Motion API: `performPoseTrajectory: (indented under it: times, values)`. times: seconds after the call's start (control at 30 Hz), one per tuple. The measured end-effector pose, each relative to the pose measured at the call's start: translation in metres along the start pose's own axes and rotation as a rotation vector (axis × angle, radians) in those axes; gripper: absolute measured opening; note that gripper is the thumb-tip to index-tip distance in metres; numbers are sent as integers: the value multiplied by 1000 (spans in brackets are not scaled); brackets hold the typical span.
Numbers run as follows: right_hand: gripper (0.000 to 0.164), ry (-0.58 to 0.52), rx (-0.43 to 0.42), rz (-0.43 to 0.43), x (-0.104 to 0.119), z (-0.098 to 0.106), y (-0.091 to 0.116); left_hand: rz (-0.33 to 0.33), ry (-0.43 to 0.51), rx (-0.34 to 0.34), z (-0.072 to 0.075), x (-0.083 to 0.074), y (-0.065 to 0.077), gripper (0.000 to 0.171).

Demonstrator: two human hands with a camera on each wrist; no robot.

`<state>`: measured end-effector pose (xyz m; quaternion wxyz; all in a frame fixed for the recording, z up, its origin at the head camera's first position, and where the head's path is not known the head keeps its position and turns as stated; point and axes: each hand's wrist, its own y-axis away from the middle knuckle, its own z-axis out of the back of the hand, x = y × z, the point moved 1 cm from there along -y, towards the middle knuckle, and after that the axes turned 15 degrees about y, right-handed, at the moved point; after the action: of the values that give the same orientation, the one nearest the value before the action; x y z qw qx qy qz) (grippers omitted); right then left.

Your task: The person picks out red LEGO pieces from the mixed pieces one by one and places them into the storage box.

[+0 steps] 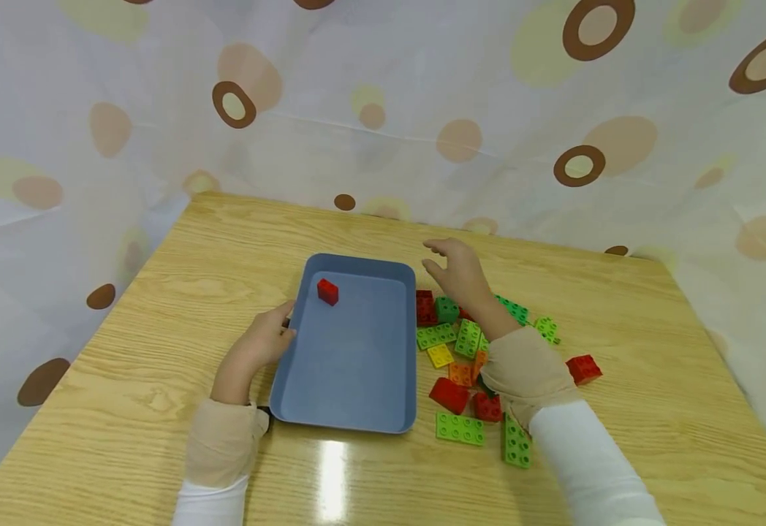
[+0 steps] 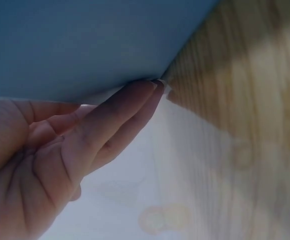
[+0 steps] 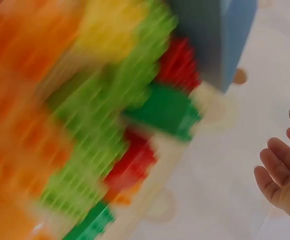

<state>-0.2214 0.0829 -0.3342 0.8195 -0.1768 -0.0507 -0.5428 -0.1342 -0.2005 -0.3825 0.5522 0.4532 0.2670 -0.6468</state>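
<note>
A blue-grey tray lies on the wooden table, a single red brick standing in its far left part. My left hand is at the tray's left side. In the left wrist view, the straight fingers touch the tray's outer wall. My right hand hovers beyond the tray's far right corner with nothing in it, fingers spread loosely apart from the thumb. Beneath and nearer than it lies a pile of toy bricks, among them a dark green brick and a light green brick.
To the tray's right, the loose pile also has a yellow brick, an orange brick and several red ones. One red brick lies apart, right of the right sleeve. A spotted curtain hangs behind the table.
</note>
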Motion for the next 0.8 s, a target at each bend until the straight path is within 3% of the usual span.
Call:
performPoseTrajectory:
  times: [0.27,0.5,0.8]
  values:
    - [35,86,106,-72,-40,7,23,-31,-15,-9,3,0,1,49]
    - [33,74,226,-122,-53,2,36,-34,-24,-3,4,0,2,50]
    - [36,108,313,-105,-68,-10,50,-51,-15,-5,-2,-1,0,50]
